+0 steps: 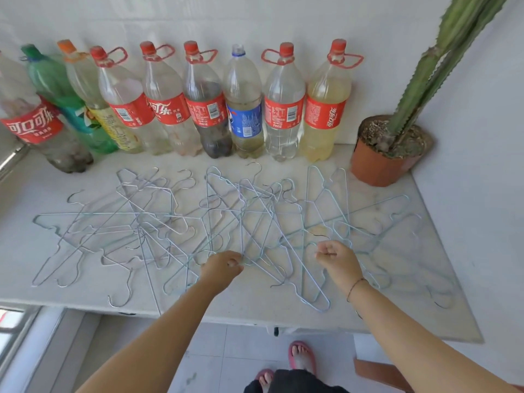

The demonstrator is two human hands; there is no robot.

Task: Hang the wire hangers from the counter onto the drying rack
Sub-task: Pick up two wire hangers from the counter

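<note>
The wire hangers lay tangled across the white surface, in front of a row of bottles. Our left grip and right grip were each curled, pinching a wire at the pile's near edge.

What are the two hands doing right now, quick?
Left hand: closed, pinching a hanger in the pile.
Right hand: closed, seemingly pinching another hanger's wire.
</note>
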